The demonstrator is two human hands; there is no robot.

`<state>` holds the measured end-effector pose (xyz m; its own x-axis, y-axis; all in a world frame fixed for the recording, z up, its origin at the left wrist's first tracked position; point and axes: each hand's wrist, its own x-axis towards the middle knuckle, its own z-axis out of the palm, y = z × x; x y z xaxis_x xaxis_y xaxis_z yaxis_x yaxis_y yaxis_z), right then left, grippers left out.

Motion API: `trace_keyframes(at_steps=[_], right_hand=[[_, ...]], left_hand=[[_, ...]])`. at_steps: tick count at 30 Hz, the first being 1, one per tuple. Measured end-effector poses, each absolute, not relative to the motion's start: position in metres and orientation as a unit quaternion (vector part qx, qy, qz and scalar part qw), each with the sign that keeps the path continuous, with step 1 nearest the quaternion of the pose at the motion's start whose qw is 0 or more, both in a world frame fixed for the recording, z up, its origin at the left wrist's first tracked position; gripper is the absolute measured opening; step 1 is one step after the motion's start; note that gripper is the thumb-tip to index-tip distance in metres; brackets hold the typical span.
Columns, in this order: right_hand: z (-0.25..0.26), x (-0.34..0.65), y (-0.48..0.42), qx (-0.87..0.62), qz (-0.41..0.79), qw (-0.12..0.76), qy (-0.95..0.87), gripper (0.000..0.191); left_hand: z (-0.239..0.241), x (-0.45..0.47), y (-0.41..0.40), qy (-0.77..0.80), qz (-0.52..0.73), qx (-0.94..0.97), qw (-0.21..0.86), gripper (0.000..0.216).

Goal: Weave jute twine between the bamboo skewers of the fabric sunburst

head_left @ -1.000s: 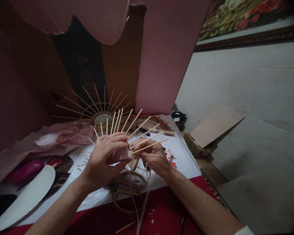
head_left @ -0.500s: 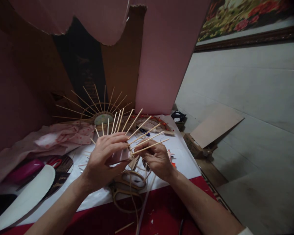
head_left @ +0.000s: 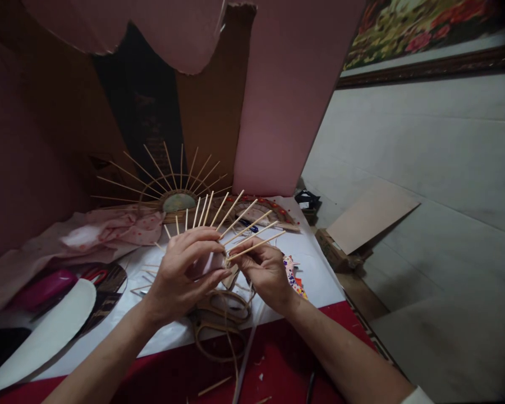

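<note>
My left hand [head_left: 187,269] is wrapped around a small pale round base with thin wooden sticks [head_left: 234,211] fanning out from its edge. At the right side of that rim, the fingers of my right hand [head_left: 269,274] are pinched together by the lowest sticks. They appear to hold the thin twine [head_left: 231,339], though the fingertips partly hide it. The twine's loose length hangs down between my hands. Under them lie large scissors [head_left: 196,336] with gold-coloured handles, blades mostly hidden.
A similar stick fan with a round centre [head_left: 179,202] stands at the back against cardboard. Left lie pink cloth [head_left: 130,224], a magenta object [head_left: 46,287] and a white curved board [head_left: 54,336]. A patterned scrap [head_left: 293,278] lies right. A cardboard box [head_left: 339,252] sits beyond the table.
The stick fan in my hands has tilted slightly, its right-hand sticks shifting left. My right hand has moved slightly left, uncovering more of the patterned scrap. My left hand keeps its hold.
</note>
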<state>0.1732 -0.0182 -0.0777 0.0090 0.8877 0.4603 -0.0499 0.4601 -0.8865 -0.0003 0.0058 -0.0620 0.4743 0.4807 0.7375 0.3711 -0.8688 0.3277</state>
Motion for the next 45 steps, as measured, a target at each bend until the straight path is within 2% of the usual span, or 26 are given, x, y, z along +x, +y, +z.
trace_keyframes(at_steps=[11,16,22,25,29,33,39,45], right_hand=[[-0.080,0.172,-0.019,-0.359,0.355,0.621,-0.600,0.005],[-0.081,0.171,-0.019,-0.362,0.375,0.623,-0.582,0.009],[-0.081,0.168,-0.016,-0.348,0.419,0.644,-0.537,0.010],[-0.078,0.167,-0.016,-0.346,0.425,0.661,-0.512,0.014],[-0.074,0.169,-0.017,-0.345,0.410,0.681,-0.499,0.016],[-0.070,0.175,-0.018,-0.362,0.332,0.682,-0.542,0.014],[-0.063,0.187,-0.018,-0.402,0.204,0.654,-0.607,0.011],[-0.061,0.203,-0.032,-0.421,-0.005,0.588,-0.691,0.008]], left_hand=[[-0.059,0.000,0.005,0.258,0.451,0.851,0.067,0.024],[-0.061,0.000,0.006,0.261,0.438,0.849,0.138,0.029],[-0.053,0.004,0.009,0.261,0.449,0.831,0.200,0.021],[-0.042,0.008,0.011,0.249,0.429,0.835,0.237,0.024],[-0.029,0.015,0.013,0.237,0.420,0.856,0.184,0.022],[-0.023,0.018,0.011,0.238,0.418,0.871,0.101,0.016],[-0.019,0.015,0.007,0.240,0.412,0.876,0.073,0.018],[-0.021,0.010,0.005,0.257,0.385,0.886,0.029,0.020]])
